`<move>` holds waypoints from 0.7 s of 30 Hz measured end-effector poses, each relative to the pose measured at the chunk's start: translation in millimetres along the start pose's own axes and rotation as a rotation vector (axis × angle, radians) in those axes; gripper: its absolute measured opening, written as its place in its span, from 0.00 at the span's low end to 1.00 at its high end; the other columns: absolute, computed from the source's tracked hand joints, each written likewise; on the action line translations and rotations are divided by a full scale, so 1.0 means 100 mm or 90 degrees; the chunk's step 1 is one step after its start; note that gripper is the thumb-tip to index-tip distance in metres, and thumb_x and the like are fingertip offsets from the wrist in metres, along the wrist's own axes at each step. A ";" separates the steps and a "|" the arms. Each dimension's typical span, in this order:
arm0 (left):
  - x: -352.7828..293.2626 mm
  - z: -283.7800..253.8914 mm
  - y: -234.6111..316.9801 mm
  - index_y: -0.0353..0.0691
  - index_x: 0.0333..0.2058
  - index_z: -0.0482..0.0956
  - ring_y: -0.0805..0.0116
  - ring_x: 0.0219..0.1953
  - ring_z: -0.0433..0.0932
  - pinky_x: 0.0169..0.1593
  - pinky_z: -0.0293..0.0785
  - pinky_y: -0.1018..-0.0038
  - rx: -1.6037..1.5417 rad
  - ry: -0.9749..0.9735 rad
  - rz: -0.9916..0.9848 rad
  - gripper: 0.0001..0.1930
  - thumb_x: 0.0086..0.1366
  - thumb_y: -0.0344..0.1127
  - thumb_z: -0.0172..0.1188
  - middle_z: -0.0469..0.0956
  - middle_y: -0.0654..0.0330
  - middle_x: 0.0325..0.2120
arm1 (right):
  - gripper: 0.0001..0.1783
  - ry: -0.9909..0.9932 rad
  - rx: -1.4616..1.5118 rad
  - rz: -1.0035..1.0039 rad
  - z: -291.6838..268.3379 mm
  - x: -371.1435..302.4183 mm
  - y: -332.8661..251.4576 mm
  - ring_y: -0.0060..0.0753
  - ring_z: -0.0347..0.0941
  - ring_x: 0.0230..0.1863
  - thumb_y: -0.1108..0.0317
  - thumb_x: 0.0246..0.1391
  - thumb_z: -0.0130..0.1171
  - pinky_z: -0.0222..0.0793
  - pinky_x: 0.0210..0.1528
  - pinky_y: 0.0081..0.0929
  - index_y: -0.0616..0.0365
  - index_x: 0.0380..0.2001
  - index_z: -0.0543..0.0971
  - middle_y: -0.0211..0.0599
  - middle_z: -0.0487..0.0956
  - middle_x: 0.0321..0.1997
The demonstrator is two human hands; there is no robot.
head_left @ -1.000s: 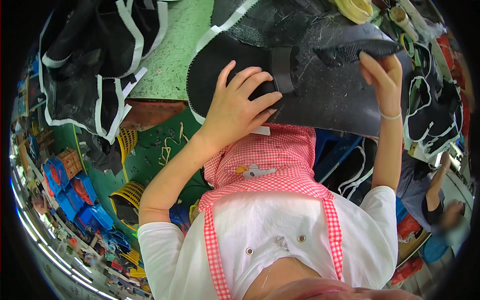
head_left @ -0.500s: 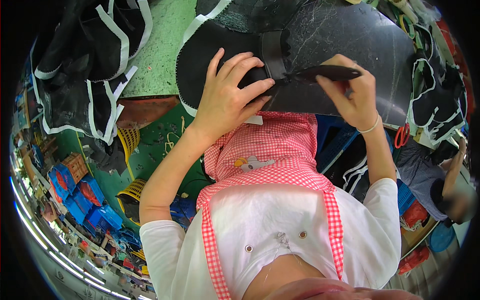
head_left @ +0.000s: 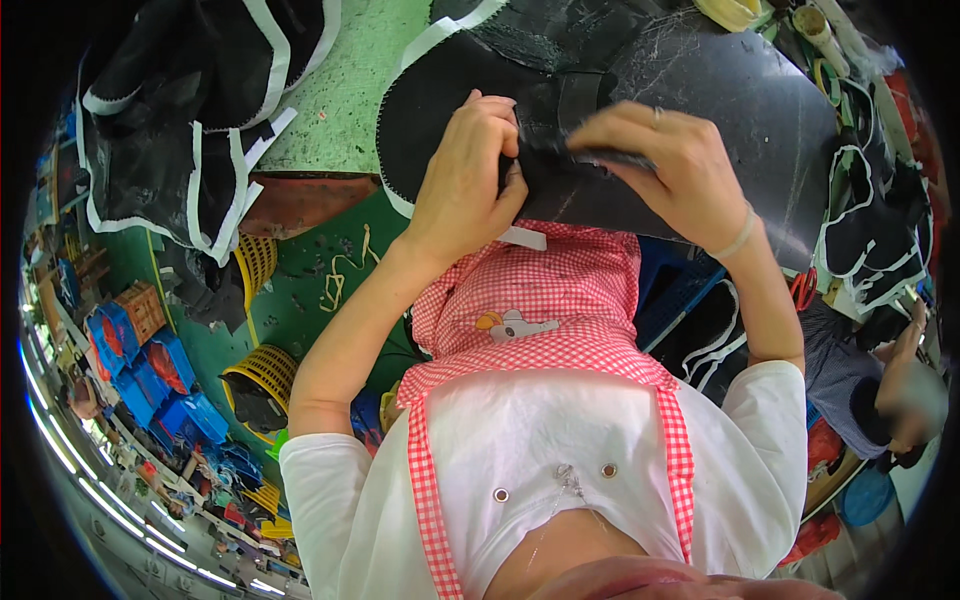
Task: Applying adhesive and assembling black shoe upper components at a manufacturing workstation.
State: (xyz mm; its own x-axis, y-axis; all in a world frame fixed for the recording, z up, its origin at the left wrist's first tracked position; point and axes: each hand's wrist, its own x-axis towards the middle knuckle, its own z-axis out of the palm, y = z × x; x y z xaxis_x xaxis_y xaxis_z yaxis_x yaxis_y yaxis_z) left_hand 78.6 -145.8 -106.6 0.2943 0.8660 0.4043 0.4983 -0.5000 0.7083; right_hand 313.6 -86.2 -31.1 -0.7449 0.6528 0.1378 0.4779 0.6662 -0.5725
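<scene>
A black sheet piece with a white zigzag-edged border (head_left: 420, 115) lies on a dark, scratched plate (head_left: 745, 120). My left hand (head_left: 465, 175) is closed, its thumb and curled fingers pinching part of the black piece near its middle; the fingertips are partly hidden. Over the right side of that piece, my right hand (head_left: 675, 165) grips a flat dark tool (head_left: 625, 157), mostly covered by the fingers and smeared by motion. A dark folded band (head_left: 578, 100) shows between the two hands, on the far side.
More black pieces with white edging (head_left: 160, 150) hang over the green table (head_left: 350, 80) at left. Another such pile (head_left: 870, 190) and red-handled scissors (head_left: 803, 288) are at right. Yellow baskets (head_left: 262, 385) and blue crates (head_left: 150, 385) stand below; a person (head_left: 850, 370) sits at right.
My left hand has gone from lying spread on the black piece to pinching it. My right hand has moved left with the dark tool, closer to the left hand.
</scene>
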 end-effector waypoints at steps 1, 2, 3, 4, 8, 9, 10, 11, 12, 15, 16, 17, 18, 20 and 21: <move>0.00 0.02 0.00 0.36 0.40 0.66 0.43 0.56 0.74 0.69 0.64 0.44 0.014 0.002 0.012 0.19 0.50 0.19 0.61 0.71 0.48 0.42 | 0.10 -0.002 0.072 0.041 -0.06 -0.11 0.02 0.39 0.81 0.37 0.74 0.57 0.66 0.75 0.40 0.29 0.57 0.43 0.85 0.37 0.84 0.38; 0.01 0.01 0.00 0.36 0.39 0.66 0.42 0.57 0.74 0.69 0.64 0.44 0.013 -0.001 0.011 0.18 0.50 0.19 0.61 0.71 0.48 0.43 | 0.10 -0.001 0.140 0.082 -0.13 -0.18 0.08 0.36 0.81 0.33 0.73 0.56 0.67 0.74 0.36 0.29 0.56 0.42 0.85 0.36 0.83 0.35; 0.01 0.01 0.00 0.36 0.39 0.66 0.42 0.57 0.74 0.69 0.65 0.44 0.014 -0.003 0.005 0.18 0.50 0.19 0.61 0.71 0.48 0.43 | 0.10 -0.011 0.197 0.137 -0.20 -0.26 0.15 0.33 0.80 0.28 0.72 0.55 0.68 0.73 0.32 0.28 0.55 0.42 0.85 0.36 0.83 0.32; 0.01 0.01 0.00 0.36 0.39 0.66 0.41 0.58 0.74 0.69 0.65 0.44 0.014 -0.010 0.002 0.18 0.50 0.19 0.61 0.71 0.48 0.43 | 0.10 0.003 0.207 0.232 -0.38 -0.34 0.24 0.20 0.76 0.26 0.70 0.56 0.70 0.69 0.30 0.24 0.59 0.41 0.86 0.31 0.82 0.27; 0.05 0.02 0.03 0.37 0.38 0.65 0.42 0.60 0.73 0.70 0.63 0.44 0.037 -0.015 -0.016 0.18 0.51 0.18 0.62 0.71 0.49 0.44 | 0.10 0.406 0.127 0.251 -0.86 -0.27 0.92 0.11 0.63 0.19 0.63 0.55 0.73 0.52 0.22 0.18 0.59 0.30 0.85 0.21 0.75 0.18; 0.09 0.05 0.03 0.37 0.37 0.65 0.42 0.60 0.73 0.70 0.63 0.44 0.047 -0.010 -0.018 0.18 0.51 0.18 0.63 0.71 0.49 0.44 | 0.15 0.473 0.056 0.308 -0.91 -0.21 1.14 0.15 0.62 0.21 0.59 0.59 0.70 0.55 0.26 0.20 0.62 0.36 0.85 0.21 0.73 0.20; 0.12 0.08 0.03 0.37 0.38 0.65 0.43 0.60 0.73 0.70 0.63 0.44 0.060 -0.002 -0.027 0.18 0.52 0.19 0.64 0.71 0.49 0.45 | 0.16 0.453 -0.226 0.282 -0.97 -0.15 1.35 0.15 0.64 0.22 0.57 0.59 0.70 0.58 0.27 0.21 0.62 0.37 0.85 0.23 0.74 0.20; 0.16 0.13 0.02 0.37 0.38 0.65 0.43 0.60 0.73 0.70 0.64 0.44 0.073 0.009 -0.026 0.18 0.53 0.18 0.64 0.71 0.49 0.45 | 0.18 0.418 -0.504 0.250 -1.04 -0.12 1.51 0.16 0.66 0.23 0.56 0.58 0.71 0.61 0.28 0.22 0.62 0.37 0.86 0.24 0.76 0.20; 0.22 0.19 0.01 0.37 0.38 0.65 0.43 0.60 0.73 0.70 0.64 0.45 0.084 0.030 -0.021 0.17 0.54 0.18 0.63 0.71 0.49 0.45 | 0.19 0.423 -0.397 0.283 -1.02 -0.11 1.64 0.16 0.67 0.23 0.54 0.58 0.71 0.63 0.28 0.22 0.62 0.38 0.86 0.25 0.77 0.20; 0.36 0.30 -0.05 0.37 0.39 0.66 0.43 0.60 0.73 0.69 0.65 0.45 0.069 0.069 -0.020 0.15 0.58 0.19 0.62 0.71 0.49 0.45 | 0.22 0.450 -0.183 0.355 -1.04 -0.14 1.90 0.17 0.70 0.23 0.52 0.57 0.71 0.65 0.29 0.23 0.63 0.38 0.86 0.28 0.79 0.21; 0.39 0.30 -0.07 0.36 0.40 0.67 0.44 0.60 0.73 0.68 0.65 0.45 0.046 0.067 -0.026 0.14 0.59 0.19 0.62 0.71 0.48 0.45 | 0.22 0.477 -0.190 0.370 -1.05 -0.17 1.95 0.17 0.70 0.23 0.52 0.57 0.71 0.65 0.29 0.22 0.63 0.38 0.86 0.29 0.80 0.21; 0.40 0.29 -0.08 0.36 0.41 0.67 0.44 0.60 0.72 0.68 0.66 0.45 0.023 0.069 -0.031 0.14 0.60 0.20 0.61 0.71 0.48 0.45 | 0.22 0.505 -0.197 0.383 -1.09 -0.19 2.00 0.17 0.70 0.23 0.51 0.57 0.71 0.65 0.29 0.22 0.63 0.37 0.86 0.29 0.80 0.21; 0.40 0.27 -0.08 0.36 0.42 0.68 0.44 0.61 0.72 0.68 0.64 0.44 0.018 0.062 -0.031 0.14 0.61 0.22 0.62 0.72 0.49 0.46 | 0.21 0.555 -0.133 0.357 -1.08 -0.21 2.05 0.18 0.70 0.23 0.52 0.57 0.72 0.65 0.29 0.22 0.62 0.37 0.86 0.28 0.78 0.20; 0.38 0.19 -0.06 0.37 0.45 0.70 0.45 0.62 0.71 0.69 0.62 0.43 0.000 0.035 -0.036 0.15 0.63 0.26 0.63 0.72 0.49 0.48 | 0.19 0.413 -0.158 0.391 -1.11 -0.23 2.18 0.17 0.70 0.23 0.54 0.57 0.72 0.64 0.28 0.21 0.62 0.37 0.86 0.27 0.77 0.20; 0.36 0.16 -0.04 0.38 0.47 0.70 0.46 0.62 0.71 0.70 0.60 0.42 0.022 0.014 -0.023 0.16 0.63 0.28 0.63 0.72 0.50 0.49 | 0.19 0.342 -0.170 0.407 -1.13 -0.24 2.24 0.16 0.69 0.23 0.55 0.58 0.71 0.63 0.27 0.21 0.62 0.37 0.86 0.26 0.77 0.20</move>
State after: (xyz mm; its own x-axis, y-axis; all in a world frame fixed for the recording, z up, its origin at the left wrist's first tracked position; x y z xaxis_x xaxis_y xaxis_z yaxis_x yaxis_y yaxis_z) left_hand 100.3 -112.8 -104.3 0.2580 0.8829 0.3922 0.5363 -0.4686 0.7020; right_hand 491.2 88.8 -71.2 -0.0090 0.9669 0.2551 0.8721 0.1324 -0.4710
